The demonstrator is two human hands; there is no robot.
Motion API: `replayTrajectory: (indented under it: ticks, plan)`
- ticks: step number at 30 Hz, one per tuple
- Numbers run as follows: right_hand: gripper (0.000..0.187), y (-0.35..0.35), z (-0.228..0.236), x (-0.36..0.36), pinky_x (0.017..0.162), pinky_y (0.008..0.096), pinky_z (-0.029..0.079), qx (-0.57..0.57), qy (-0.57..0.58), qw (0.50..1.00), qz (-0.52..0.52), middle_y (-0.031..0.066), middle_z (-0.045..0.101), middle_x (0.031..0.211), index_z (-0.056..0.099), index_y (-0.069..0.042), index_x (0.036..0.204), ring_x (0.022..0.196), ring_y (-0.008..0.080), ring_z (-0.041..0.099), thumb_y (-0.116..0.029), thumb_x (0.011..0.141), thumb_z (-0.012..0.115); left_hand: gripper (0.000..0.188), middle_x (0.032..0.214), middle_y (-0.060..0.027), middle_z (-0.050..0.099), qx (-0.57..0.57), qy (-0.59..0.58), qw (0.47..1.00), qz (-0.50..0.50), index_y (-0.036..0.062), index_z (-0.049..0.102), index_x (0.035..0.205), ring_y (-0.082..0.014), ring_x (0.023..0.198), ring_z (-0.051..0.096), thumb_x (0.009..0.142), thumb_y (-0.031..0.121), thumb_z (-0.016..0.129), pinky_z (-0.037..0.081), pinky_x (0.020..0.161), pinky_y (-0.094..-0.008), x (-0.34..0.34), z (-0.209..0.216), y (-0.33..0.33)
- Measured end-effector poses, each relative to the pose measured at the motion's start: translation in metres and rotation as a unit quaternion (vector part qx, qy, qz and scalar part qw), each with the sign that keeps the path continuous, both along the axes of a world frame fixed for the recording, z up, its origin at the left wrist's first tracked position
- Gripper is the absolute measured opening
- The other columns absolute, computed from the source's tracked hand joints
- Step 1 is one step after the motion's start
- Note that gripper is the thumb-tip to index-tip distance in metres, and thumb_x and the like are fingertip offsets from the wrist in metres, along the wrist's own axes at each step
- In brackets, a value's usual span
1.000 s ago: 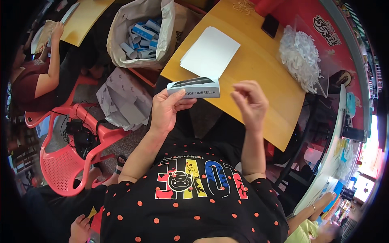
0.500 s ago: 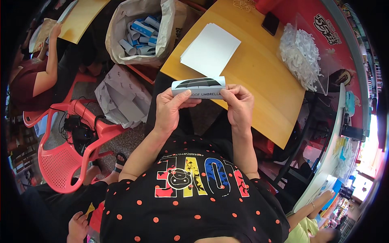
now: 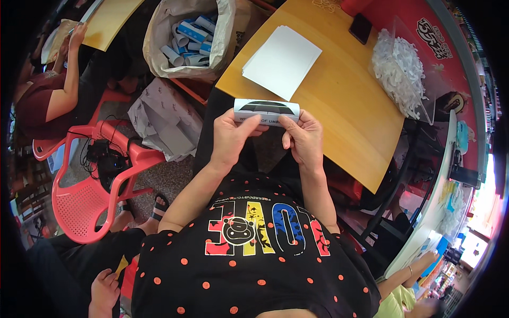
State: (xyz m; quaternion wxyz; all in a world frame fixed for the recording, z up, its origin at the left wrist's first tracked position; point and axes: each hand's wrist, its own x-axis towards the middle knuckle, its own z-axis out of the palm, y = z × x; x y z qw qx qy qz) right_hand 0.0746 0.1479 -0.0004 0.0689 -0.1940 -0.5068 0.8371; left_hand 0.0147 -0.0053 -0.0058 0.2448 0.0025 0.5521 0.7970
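Note:
A printed paper sheet (image 3: 265,107), pale grey and curled into a tube, lies crosswise between my hands just off the table's near edge. On its upper side shows a picture of a black umbrella, with a line of dark lettering below. My left hand (image 3: 231,139) grips its left end, thumb along the lower front. The right end is pinched by my right hand (image 3: 306,139), whose thumb presses on the front and whose fingers are curled behind. Beyond the roll, a stack of sheets (image 3: 283,61), white side up, rests on the yellow wooden table (image 3: 350,127).
To the left of the table, a large paper sack (image 3: 228,37) holds several blue-and-white paper rolls (image 3: 193,32). A clear bin of white paper strips (image 3: 400,69) and a phone (image 3: 360,28) are at the table's right side. A red chair (image 3: 79,206) stands left; other people sit nearby.
The roll sits slightly further right in view. My right thumb has slid inward from the right end toward the roll's middle, and the umbrella picture shows more fully.

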Motion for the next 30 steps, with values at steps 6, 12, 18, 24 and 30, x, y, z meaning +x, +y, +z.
replayTrajectory:
  ticks: [6,12,18,24,30]
  plan:
    - [0.016,-0.008,0.007,0.0,0.04,0.017,0.036,0.058,-0.014,0.998,-0.007,0.0082,0.067,0.081,0.062,0.004,0.099,0.044,0.0065,0.052,-0.004,0.086,0.064,0.042,0.089,-0.0078,0.065,-0.087,0.071,0.992,0.056,0.0007,0.05,0.102,-0.0091,0.073,0.063,0.073,0.004,0.079,0.052,0.058,-0.019,0.003,-0.003,0.015]
    - [0.013,-0.005,0.003,0.001,0.038,0.0175,0.033,0.055,-0.005,0.998,-0.005,0.0059,0.066,0.075,0.064,0.003,0.096,0.041,0.0051,0.048,-0.005,0.086,0.064,0.027,0.084,-0.0044,0.065,-0.036,0.08,0.995,0.057,-0.001,0.057,0.098,-0.0051,0.065,0.058,0.078,0.003,0.074,0.046,0.052,-0.0179,0.003,-0.002,0.014]
    - [0.017,0.016,0.001,0.007,0.036,0.0186,0.024,0.105,-0.06,0.992,0.044,-0.0033,0.05,0.051,0.065,0.001,0.082,0.037,0.0017,0.039,-0.013,0.091,0.06,0.02,0.086,-0.0076,0.068,0.044,0.019,0.999,-0.023,-0.0007,0.062,0.1,-0.0095,0.059,0.061,0.086,0.012,0.067,0.046,0.052,-0.0186,-0.002,-0.023,-0.005]
    - [0.034,0.031,-0.002,0.013,0.037,0.0204,0.021,0.185,-0.081,0.977,0.062,-0.0069,0.04,0.047,0.057,-0.004,0.065,0.038,0.0008,0.032,-0.021,0.094,0.059,0.031,0.095,-0.0114,0.067,0.085,-0.067,0.981,-0.163,-0.0029,0.06,0.109,-0.0195,0.071,0.068,0.099,0.024,0.047,0.051,0.058,-0.0228,-0.007,-0.027,-0.03]
    - [0.035,0.027,-0.009,0.009,0.039,0.0168,0.028,0.111,-0.018,0.993,-0.034,0.0135,0.068,0.077,0.067,0.003,0.087,0.041,0.0021,0.036,-0.023,0.099,0.048,0.028,0.082,-0.006,0.065,-0.025,-0.063,0.987,-0.143,-0.0001,0.062,0.103,-0.0121,0.056,0.059,0.097,0.026,0.051,0.043,0.048,-0.0204,-0.022,-0.031,-0.07]
